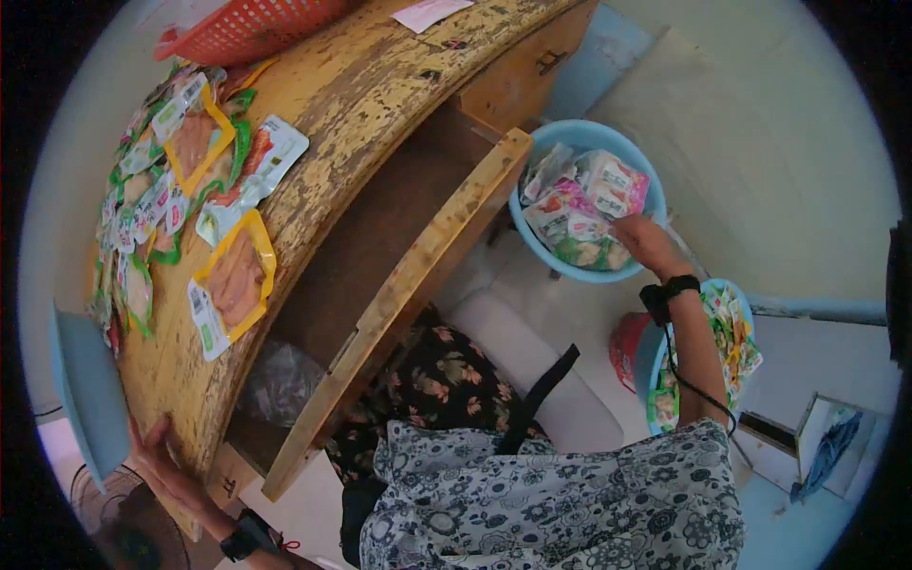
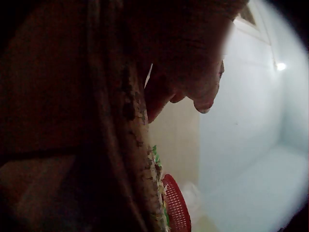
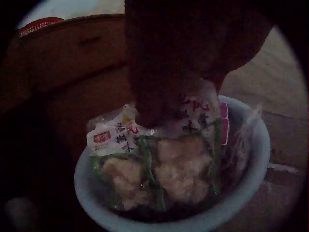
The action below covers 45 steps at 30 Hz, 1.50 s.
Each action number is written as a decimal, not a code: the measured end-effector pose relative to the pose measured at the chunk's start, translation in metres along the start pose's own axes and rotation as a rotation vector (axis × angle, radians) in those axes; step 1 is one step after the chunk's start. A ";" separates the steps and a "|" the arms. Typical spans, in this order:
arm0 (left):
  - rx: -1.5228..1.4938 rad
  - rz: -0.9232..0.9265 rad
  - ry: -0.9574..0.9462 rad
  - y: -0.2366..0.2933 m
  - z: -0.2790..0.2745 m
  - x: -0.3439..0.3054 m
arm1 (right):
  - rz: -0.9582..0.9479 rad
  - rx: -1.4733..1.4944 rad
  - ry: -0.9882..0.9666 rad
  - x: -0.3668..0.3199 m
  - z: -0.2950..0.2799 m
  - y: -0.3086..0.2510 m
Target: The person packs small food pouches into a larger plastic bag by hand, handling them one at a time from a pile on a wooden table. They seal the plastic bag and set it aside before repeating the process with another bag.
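Note:
My right hand (image 1: pixel 651 245) is over a light blue basin (image 1: pixel 594 131) on the right. Its fingers pinch the upper ends of clear, green-edged food packets (image 3: pixel 183 169) with pale pieces inside; in the right wrist view two hang side by side within the basin's rim. Pink-and-white packets (image 1: pixel 617 180) lie behind them in the basin. At the lower left, my left hand (image 1: pixel 166 465) rests at the edge of the worn wooden table (image 1: pixel 370 104), fingers extended. It holds nothing, and in the left wrist view the hand (image 2: pixel 188 63) is mostly in shadow.
Vacuum-packed food packets (image 1: pixel 152 204) are heaped on the table beside a red basket (image 1: pixel 256 28). An open drawer (image 1: pixel 418 275) juts out before my lap. A second blue basin (image 1: pixel 655 380) holds more packets, near a red bucket (image 1: pixel 627 347). A fan (image 1: pixel 133 522) stands lower left.

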<state>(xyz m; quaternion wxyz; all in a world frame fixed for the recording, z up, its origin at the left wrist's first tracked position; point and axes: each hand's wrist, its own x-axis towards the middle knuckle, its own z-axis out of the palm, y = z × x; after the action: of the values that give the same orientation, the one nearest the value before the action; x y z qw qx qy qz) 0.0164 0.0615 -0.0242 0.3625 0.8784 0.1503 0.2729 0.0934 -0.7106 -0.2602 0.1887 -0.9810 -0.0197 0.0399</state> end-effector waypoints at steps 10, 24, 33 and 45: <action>0.098 0.004 -0.037 -0.006 -0.006 0.006 | 0.184 -0.165 -0.126 0.012 0.023 0.019; -0.213 -0.003 -0.027 -0.068 -0.021 0.017 | -0.040 0.325 0.535 0.011 -0.005 -0.121; -0.383 0.004 0.116 0.039 -0.001 0.008 | -0.579 0.600 0.741 0.015 -0.060 -0.332; -0.356 0.363 -0.178 0.194 0.050 0.117 | -0.785 0.519 0.571 0.019 -0.041 -0.416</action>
<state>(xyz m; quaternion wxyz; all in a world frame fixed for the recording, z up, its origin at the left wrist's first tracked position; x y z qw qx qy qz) 0.1529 -0.0462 0.1294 0.4683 0.8338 -0.0926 0.2771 0.1065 -0.3385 -0.0693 0.4230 -0.7931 -0.3216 -0.2976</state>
